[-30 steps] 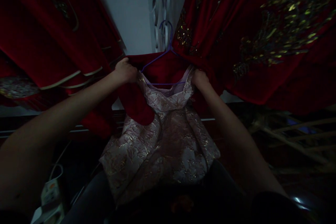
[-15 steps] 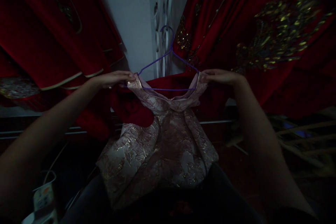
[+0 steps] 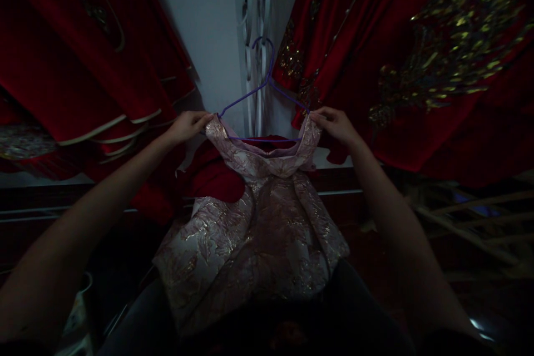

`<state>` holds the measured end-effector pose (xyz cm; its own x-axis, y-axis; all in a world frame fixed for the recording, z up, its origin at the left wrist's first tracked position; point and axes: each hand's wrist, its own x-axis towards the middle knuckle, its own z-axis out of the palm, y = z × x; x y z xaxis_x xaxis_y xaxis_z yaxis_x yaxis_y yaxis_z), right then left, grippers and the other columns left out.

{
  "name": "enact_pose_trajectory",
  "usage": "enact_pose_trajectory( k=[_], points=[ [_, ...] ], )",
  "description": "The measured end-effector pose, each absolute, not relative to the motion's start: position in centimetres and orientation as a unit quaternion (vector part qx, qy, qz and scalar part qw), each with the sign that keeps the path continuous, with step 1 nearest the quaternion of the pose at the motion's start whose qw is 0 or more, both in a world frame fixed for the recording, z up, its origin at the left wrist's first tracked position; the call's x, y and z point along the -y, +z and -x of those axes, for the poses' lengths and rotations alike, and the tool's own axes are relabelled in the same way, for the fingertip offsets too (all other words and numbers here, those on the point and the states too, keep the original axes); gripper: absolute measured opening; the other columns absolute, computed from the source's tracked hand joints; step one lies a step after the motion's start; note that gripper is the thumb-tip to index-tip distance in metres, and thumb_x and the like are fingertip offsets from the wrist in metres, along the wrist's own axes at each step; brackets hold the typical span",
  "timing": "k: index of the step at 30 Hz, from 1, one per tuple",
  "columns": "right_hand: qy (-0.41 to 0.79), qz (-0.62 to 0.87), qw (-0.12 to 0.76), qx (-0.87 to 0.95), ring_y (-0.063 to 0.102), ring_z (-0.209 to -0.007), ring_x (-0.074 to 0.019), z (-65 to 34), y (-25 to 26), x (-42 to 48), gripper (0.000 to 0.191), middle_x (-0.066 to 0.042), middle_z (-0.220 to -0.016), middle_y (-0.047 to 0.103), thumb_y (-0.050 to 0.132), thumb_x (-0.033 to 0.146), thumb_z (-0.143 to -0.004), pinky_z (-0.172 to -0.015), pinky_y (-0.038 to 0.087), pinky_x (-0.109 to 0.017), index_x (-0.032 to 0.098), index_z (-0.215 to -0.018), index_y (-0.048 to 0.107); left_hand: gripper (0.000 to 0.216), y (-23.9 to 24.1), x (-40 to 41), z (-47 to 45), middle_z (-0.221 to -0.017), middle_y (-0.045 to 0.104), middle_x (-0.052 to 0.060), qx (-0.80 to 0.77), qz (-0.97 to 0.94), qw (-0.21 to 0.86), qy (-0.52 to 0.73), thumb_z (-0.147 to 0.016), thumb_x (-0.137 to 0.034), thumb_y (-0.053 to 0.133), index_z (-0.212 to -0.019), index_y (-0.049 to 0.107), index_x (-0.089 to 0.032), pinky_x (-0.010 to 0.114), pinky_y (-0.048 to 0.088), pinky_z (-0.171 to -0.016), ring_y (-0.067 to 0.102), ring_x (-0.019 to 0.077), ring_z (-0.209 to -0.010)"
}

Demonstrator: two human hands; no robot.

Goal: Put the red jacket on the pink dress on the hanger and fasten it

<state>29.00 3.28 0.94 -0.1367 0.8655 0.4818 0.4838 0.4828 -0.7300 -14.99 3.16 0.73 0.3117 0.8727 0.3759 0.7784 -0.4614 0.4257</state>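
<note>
A pale pink dress with gold brocade hangs on a purple wire hanger in the middle of the view. My left hand pinches the dress's left shoulder at the hanger's end. My right hand pinches the right shoulder the same way. The skirt drapes down toward my lap. A red garment lies just behind the dress, partly hidden by it.
Red garments with cream trim hang at the left. Red garments with gold sequin embroidery hang at the right. A white wall shows between them. Wooden slats stand at the lower right. The scene is dim.
Both hands went from gripping low on the shoulders to pinching the shoulder tips, and the red garment has dropped behind the dress. The hanger's bar now shows fully.
</note>
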Motion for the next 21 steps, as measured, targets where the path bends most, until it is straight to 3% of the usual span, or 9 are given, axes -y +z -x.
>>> enact_pose_trajectory(
  k=[5,10,16,21],
  points=[
    [0.263,0.522,0.561,0.586,0.058,-0.068,-0.0131,-30.5,0.0,-3.6,0.033,-0.002,-0.076,0.066,0.067,0.048,-0.070,-0.063,0.049,-0.026,0.017,-0.081,0.065,0.053,0.7,-2.8,15.6,-0.074,0.065,0.009,-0.553,-0.808,-0.096,0.180,-0.092,-0.050,0.025,-0.091,0.064,-0.014,0.027,0.038,-0.062,0.058,0.0181,-0.065],
    [0.335,0.565,0.599,0.457,0.058,-0.061,-0.0134,-32.5,-2.5,-2.4,0.035,-0.002,-0.071,0.065,0.074,0.049,-0.062,-0.055,0.053,-0.027,0.019,-0.076,0.061,0.052,-0.2,-2.1,17.0,-0.072,0.067,0.013,-0.568,-0.806,-0.146,0.079,-0.093,-0.045,0.023,-0.087,0.064,-0.014,0.028,0.038,-0.061,0.061,0.0192,-0.062],
    [0.388,0.591,0.461,0.536,0.061,-0.061,-0.0154,-33.0,-6.4,1.7,0.041,-0.003,-0.071,0.067,0.076,0.056,-0.056,-0.056,0.053,-0.029,0.019,-0.072,0.064,0.040,-2.0,1.2,15.6,-0.075,0.070,0.013,-0.504,-0.853,-0.071,-0.114,-0.091,-0.038,0.034,-0.082,0.066,-0.016,0.027,0.039,-0.057,0.065,0.0208,-0.064],
    [0.333,0.548,0.427,0.638,0.063,-0.082,-0.0171,-31.5,-7.2,4.0,0.041,-0.004,-0.091,0.070,0.065,0.059,-0.070,-0.075,0.051,-0.028,0.021,-0.084,0.068,0.037,-1.4,2.3,10.2,-0.076,0.068,0.012,-0.435,-0.891,-0.122,-0.044,-0.092,-0.036,0.034,-0.097,0.064,-0.015,0.030,0.044,-0.062,0.064,0.0200,-0.064]
  ],
)
